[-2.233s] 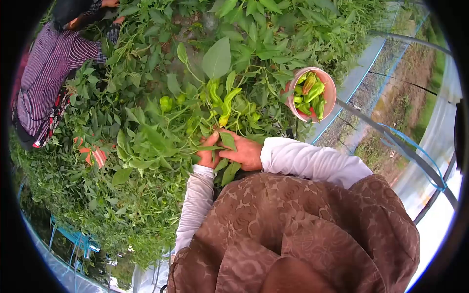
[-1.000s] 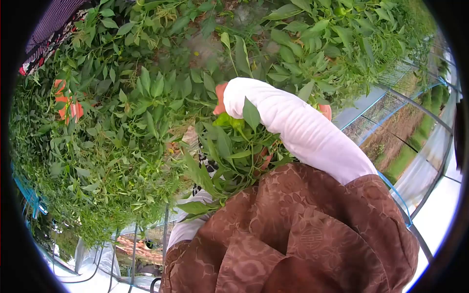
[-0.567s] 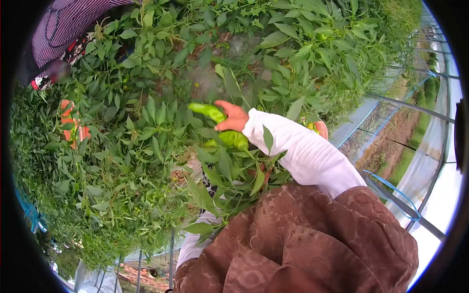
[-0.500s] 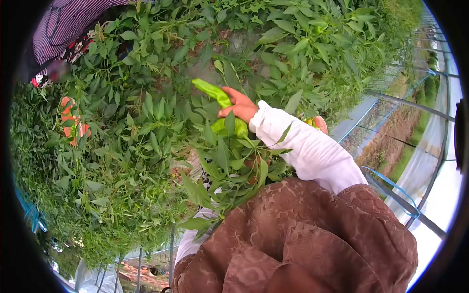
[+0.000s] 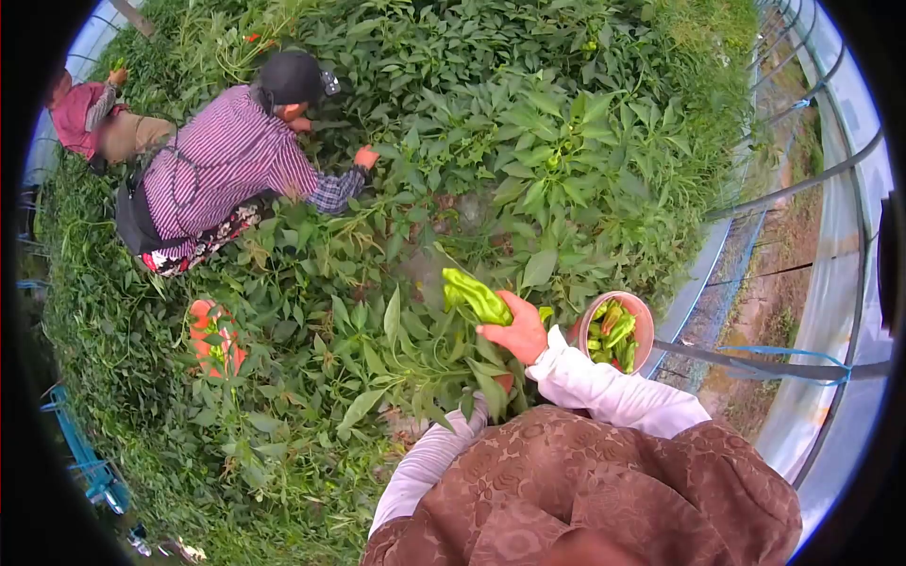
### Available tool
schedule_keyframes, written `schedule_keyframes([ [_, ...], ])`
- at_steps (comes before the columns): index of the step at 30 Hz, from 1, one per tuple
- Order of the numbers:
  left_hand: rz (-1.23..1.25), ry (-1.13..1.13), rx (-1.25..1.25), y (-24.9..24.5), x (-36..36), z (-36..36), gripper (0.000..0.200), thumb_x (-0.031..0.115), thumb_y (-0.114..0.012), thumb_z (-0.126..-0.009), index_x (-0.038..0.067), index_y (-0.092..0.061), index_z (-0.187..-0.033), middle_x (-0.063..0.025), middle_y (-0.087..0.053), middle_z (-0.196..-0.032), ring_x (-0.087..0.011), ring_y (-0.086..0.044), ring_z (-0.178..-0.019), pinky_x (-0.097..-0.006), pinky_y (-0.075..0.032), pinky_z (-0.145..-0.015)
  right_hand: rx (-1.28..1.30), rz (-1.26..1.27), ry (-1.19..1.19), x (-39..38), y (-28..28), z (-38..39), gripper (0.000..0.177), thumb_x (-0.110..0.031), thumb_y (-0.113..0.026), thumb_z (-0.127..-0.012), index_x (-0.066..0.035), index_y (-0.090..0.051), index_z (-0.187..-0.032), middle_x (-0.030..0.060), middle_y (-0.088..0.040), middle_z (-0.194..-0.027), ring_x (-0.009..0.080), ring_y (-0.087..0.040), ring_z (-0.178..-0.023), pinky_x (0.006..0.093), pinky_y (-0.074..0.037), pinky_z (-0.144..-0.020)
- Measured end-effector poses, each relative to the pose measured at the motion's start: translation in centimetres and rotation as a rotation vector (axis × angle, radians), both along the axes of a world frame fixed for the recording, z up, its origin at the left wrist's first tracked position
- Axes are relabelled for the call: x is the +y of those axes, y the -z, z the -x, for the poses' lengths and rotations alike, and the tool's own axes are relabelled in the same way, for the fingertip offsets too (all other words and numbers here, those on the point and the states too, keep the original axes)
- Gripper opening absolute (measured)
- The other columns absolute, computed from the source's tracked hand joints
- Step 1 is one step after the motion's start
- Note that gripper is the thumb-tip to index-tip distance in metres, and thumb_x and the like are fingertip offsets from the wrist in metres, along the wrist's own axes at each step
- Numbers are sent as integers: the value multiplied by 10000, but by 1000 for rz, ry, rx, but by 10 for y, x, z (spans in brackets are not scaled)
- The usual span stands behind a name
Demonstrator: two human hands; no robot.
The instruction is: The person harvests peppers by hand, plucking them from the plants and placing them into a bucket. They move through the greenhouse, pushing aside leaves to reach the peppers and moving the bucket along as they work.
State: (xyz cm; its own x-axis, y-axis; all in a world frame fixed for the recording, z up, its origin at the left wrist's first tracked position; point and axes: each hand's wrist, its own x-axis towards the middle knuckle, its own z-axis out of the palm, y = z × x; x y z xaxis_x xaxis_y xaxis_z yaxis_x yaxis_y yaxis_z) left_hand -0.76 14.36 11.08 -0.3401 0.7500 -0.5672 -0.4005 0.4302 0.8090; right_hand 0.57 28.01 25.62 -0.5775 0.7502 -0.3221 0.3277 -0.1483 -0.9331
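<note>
My right hand (image 5: 518, 329) is closed around long light-green peppers (image 5: 475, 297), which stick out past the thumb and fingers towards the upper left. They seem to be more than one, lying side by side. My left sleeve (image 5: 425, 467) reaches into the leaves of a pepper plant (image 5: 429, 363) just in front of my body. Only a small patch of my left hand (image 5: 505, 382) shows between those leaves, so its fingers are hidden. Close to my right wrist stands a pink bucket (image 5: 645, 325) with green and some reddish peppers (image 5: 615, 330) in it.
Dense pepper plants (image 5: 434, 57) spread ahead and to the left. An orange-red container (image 5: 200, 330) stands among them, partly covered by leaves. A person in a striped shirt (image 5: 217, 151) bends over plants; another person (image 5: 85, 118) is farther back. Metal tubes (image 5: 783, 360) and plastic sheeting line the right.
My view has tilted up, bringing two people and the whole bucket into sight. My right hand, still holding peppers, has moved away from the plant towards the bucket.
</note>
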Motion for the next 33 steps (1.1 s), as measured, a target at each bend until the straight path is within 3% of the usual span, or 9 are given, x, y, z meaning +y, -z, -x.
schedule_keyframes([
  [7,227,563,478,-3,42,74,340,152,-490,-859,82,-510,-1190,-41,-595,-1035,-161,-562,-928,-309,-427,-822,139,296,26,-3,-35,-47,448,-44,-648,-739,6,-463,-1145,24,-562,-810,86,-531,-634,221,-437,-566],
  [9,-163,201,419,42,32,74,310,128,-546,-824,71,-560,-1129,-17,-619,-863,-127,-575,-755,-265,-453,-659,37,290,132,-3,-16,-93,510,-83,-667,-733,21,-440,-1179,51,-576,-828,96,-544,-622,229,-449,-540],
  [11,-14,-23,-205,8,36,86,338,127,-593,-801,75,-560,-1133,-11,-608,-803,-104,-549,-664,-247,-436,-559,61,371,345,-10,3,-141,445,-98,-642,-736,8,-476,-1135,29,-554,-774,106,-518,-585,236,-430,-498],
  [12,-58,30,-217,13,34,91,332,160,-600,-807,76,-565,-1127,-11,-591,-768,-106,-538,-638,-267,-431,-553,66,394,510,-16,12,-162,402,-71,-625,-730,-5,-496,-1105,23,-544,-754,108,-505,-567,241,-426,-483],
  [13,-69,263,338,57,30,97,332,211,-607,-810,68,-573,-1107,-42,-603,-800,-111,-538,-641,-271,-439,-566,74,397,493,-20,21,-182,402,-71,-625,-730,-5,-496,-1105,23,-544,-754,108,-505,-567,241,-426,-483],
  [19,6,230,158,33,42,98,357,290,-616,-808,48,-582,-1069,-49,-624,-877,-141,-540,-748,-308,-437,-678,150,400,1100,-17,128,-340,460,-103,-555,-752,-79,-418,-1191,110,-550,-887,179,-541,-681,287,-416,-455],
  [24,68,255,-43,31,46,97,300,263,-612,-803,42,-604,-1007,-39,-627,-876,-129,-539,-744,-293,-428,-682,-380,189,816,17,173,-383,489,-121,-553,-730,-21,-440,-1194,123,-545,-905,184,-529,-695,288,-430,-516],
  [29,-39,54,39,42,44,92,232,288,-659,-755,65,-643,-818,-17,-609,-703,-108,-521,-618,-288,-417,-573,-401,25,508,14,40,-251,499,-107,-581,-683,15,-484,-1157,113,-573,-890,202,-547,-737,275,-459,-648],
  [33,-45,190,97,33,47,91,353,304,-596,-808,36,-595,-1038,-73,-627,-936,-160,-545,-830,-292,-421,-758,-586,0,134,-18,80,-252,443,-77,-614,-654,29,-542,-1078,92,-616,-851,206,-588,-795,284,-473,-712],
])
